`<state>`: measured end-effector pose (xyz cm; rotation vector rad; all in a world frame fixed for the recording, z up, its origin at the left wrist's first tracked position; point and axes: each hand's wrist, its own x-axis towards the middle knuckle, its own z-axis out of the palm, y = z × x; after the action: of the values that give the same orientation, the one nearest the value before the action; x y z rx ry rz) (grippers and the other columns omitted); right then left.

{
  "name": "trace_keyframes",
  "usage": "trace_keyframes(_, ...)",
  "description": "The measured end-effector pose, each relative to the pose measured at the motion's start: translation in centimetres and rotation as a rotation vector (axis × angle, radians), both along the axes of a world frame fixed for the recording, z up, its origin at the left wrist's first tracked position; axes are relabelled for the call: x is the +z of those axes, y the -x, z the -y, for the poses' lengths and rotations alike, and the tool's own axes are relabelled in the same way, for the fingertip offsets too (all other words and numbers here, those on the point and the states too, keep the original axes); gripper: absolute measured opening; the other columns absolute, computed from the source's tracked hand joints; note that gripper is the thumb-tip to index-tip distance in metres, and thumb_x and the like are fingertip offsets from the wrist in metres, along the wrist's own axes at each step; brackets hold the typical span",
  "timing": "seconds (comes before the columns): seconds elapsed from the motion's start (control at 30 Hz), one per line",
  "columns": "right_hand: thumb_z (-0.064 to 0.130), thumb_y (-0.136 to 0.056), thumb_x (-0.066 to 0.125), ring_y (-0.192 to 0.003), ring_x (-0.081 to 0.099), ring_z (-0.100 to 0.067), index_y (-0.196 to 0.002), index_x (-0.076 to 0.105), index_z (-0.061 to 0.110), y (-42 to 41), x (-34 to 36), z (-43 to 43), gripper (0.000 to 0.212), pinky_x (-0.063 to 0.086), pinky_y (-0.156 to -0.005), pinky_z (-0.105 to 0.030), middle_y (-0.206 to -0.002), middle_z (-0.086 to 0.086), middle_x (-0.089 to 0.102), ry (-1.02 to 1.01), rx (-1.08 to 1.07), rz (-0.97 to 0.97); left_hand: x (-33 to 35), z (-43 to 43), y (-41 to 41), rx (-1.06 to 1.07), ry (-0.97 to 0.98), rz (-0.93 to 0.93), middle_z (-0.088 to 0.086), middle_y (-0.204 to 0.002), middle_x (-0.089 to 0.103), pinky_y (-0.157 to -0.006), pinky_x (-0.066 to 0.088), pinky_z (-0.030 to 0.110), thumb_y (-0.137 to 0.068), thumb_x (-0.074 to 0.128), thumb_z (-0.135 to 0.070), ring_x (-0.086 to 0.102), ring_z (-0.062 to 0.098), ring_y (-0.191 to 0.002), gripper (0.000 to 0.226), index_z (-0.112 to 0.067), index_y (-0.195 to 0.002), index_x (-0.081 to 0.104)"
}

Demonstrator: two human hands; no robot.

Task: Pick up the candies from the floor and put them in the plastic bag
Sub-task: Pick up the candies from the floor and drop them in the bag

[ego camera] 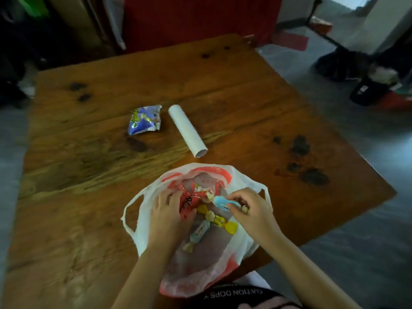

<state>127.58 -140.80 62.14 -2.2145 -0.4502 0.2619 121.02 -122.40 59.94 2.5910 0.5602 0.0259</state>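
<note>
- Left hand (166, 210): grip spreads the plastic bag (240, 181) mouth on the wooden surface (89, 175); it pinches plastic only — keep it wide.
- Bag interior: yellow candy (219, 219) and pale-blue candy (199, 233) lie inside.
- Right hand (249, 208): grip pinches a blue candy (223, 202) over the opening — release it well inside.

left fingers (172, 197) hidden in plastic bag (243, 181)
</note>
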Motion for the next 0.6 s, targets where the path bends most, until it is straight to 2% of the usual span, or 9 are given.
trace_keyframes(0.13, 0.015, -0.081, 0.063, -0.077, 0.052, -0.005, -0.09, 0.058, 0.019, -1.8, -0.7, -1.2, 0.011, 0.041, -0.065, -0.012, -0.087, 0.007, 0.055, 0.079, 0.223, -0.025, 1.8, 1.7, 3.1, 0.143, 0.011, 0.094, 0.012, -0.125, 0.053, -0.092, 0.041, 0.045, -0.079, 0.065, -0.029, 0.047, 0.034, -0.113, 0.044, -0.014, -0.119, 0.055)
trace_keyframes(0.23, 0.017, -0.082, 0.06, -0.071, 0.048, -0.004, -0.091, 0.058, 0.016, -2.6, -1.4, -2.1, 0.009, 0.035, -0.057, -0.011, -0.085, 0.007, 0.05, 0.142, 0.357, -0.013, 2.5, 3.2, 5.4, 0.24, -0.024, 0.118, 0.012, -0.111, 0.06, -0.082, 0.044, 0.037, -0.076, 0.052, -0.039, 0.056, 0.033, -0.101, 0.045, -0.01, -0.11, 0.059)
trace_keyframes(0.3, 0.017, -0.082, 0.059, -0.076, 0.05, -0.011, -0.092, 0.058, 0.014, -2.8, -2.1, -2.4, 0.01, 0.033, -0.057, -0.012, -0.087, 0.004, 0.051, 0.182, 0.417, 0.017, 2.5, 4.2, 6.8, 0.324, -0.012, 0.127, 0.009, -0.11, 0.06, -0.082, 0.044, 0.037, -0.073, 0.045, -0.043, 0.055, 0.029, -0.1, 0.049, -0.012, -0.109, 0.059)
trace_keyframes(0.37, 0.016, -0.082, 0.059, -0.084, 0.054, -0.017, -0.095, 0.058, 0.013, -2.9, -2.8, -2.5, 0.013, 0.04, -0.063, -0.021, -0.092, -0.002, 0.056, 0.224, 0.447, 0.051, 2.6, 5.5, 8.3, 0.424, -0.008, 0.134, 0.007, -0.111, 0.059, -0.082, 0.045, 0.039, -0.074, 0.047, -0.042, 0.054, 0.027, -0.1, 0.048, -0.013, -0.11, 0.058)
trace_keyframes(0.47, 0.014, -0.081, 0.061, -0.096, 0.055, -0.023, -0.101, 0.058, 0.01, -3.1, -2.9, -2.3, 0.021, 0.047, -0.078, -0.034, -0.101, -0.008, 0.06, 0.238, 0.452, 0.106, 2.6, 7.3, 10.7, 0.539, -0.053, 0.113, 0.009, -0.11, 0.06, -0.08, 0.044, 0.038, -0.076, 0.062, -0.031, 0.055, 0.029, -0.099, 0.037, -0.011, -0.106, 0.06)
trace_keyframes(0.5, 0.013, -0.081, 0.061, -0.098, 0.054, -0.024, -0.102, 0.058, 0.009, -3.1, -2.6, -2.3, 0.022, 0.046, -0.08, -0.034, -0.103, -0.009, 0.06, 0.215, 0.452, 0.127, 2.7, 7.7, 11.4, 0.569, -0.063, 0.102, 0.01, -0.109, 0.061, -0.08, 0.044, 0.038, -0.074, 0.063, -0.028, 0.056, 0.031, -0.098, 0.036, -0.011, -0.106, 0.06)
trace_keyframes(0.6, 0.013, -0.082, 0.062, -0.102, 0.053, -0.024, -0.102, 0.058, 0.008, -2.5, -1.3, -2.8, 0.021, 0.042, -0.079, -0.028, -0.104, -0.01, 0.06, 0.1, 0.47, 0.185, 3.3, 8.5, 13.4, 0.654, -0.111, 0.092, 0.012, -0.104, 0.063, -0.076, 0.044, 0.038, -0.074, 0.048, -0.036, 0.058, 0.032, -0.092, 0.042, -0.01, -0.104, 0.062)
